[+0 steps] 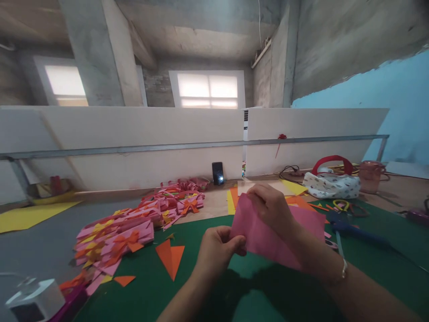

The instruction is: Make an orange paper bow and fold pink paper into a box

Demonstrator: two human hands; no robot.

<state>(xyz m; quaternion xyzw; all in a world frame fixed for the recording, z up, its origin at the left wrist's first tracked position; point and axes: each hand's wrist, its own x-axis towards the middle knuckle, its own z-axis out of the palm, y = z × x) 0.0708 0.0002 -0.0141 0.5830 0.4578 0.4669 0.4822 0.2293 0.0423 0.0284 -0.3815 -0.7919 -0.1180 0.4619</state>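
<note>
A sheet of pink paper [279,239] is held up above the green mat [187,297] between both of my hands. My left hand [223,250] pinches its lower left corner between thumb and fingers. Higher up, my right hand [270,203] grips the top left edge, its fingers closed and partly hiding the sheet. A folded orange paper piece [170,259] lies on the mat to the left of my left hand. Beyond it is a pile of pink folded paper pieces [144,232] with orange and yellow bows.
A phone [217,173] leans upright against the white partition. Right of my hands are a blue glue gun [355,230], a patterned bag [330,185] with a red handle, and a pink cup [371,176]. A white charger [36,299] sits at the near left. Yellow paper [36,215] lies farther left.
</note>
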